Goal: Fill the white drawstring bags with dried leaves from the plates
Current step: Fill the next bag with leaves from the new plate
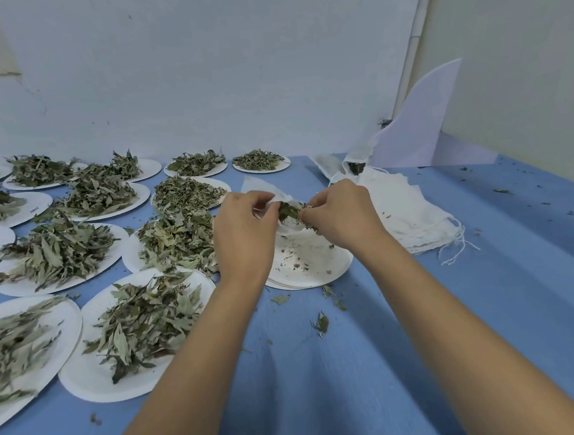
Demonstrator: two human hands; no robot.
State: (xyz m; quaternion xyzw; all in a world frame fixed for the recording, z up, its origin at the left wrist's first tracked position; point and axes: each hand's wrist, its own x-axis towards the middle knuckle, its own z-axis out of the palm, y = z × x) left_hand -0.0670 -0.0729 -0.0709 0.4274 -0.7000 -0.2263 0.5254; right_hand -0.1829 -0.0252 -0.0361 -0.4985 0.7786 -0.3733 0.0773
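From my feed, a pale wall (198, 69) backs a desk (359, 366) covered in blue cloth. The two hands meet above a nearly bare plate (310, 263) that carries only crumbs. The left hand (241, 227) pinches the edge of a white drawstring bag (262, 186), which it holds up just over that plate. The right hand (343, 213) pinches a clump of dried leaves (290, 212) right at the bag's mouth, fingertips close to the left hand's. I count many heaped plates (85, 380) spread across the left half of the desk. A pile of bags (405, 211) lies just right of the right hand, strings trailing. Behind it a white board (419, 128) leans in the corner. Leaf scraps (321, 322) lie on the cloth between the forearms.
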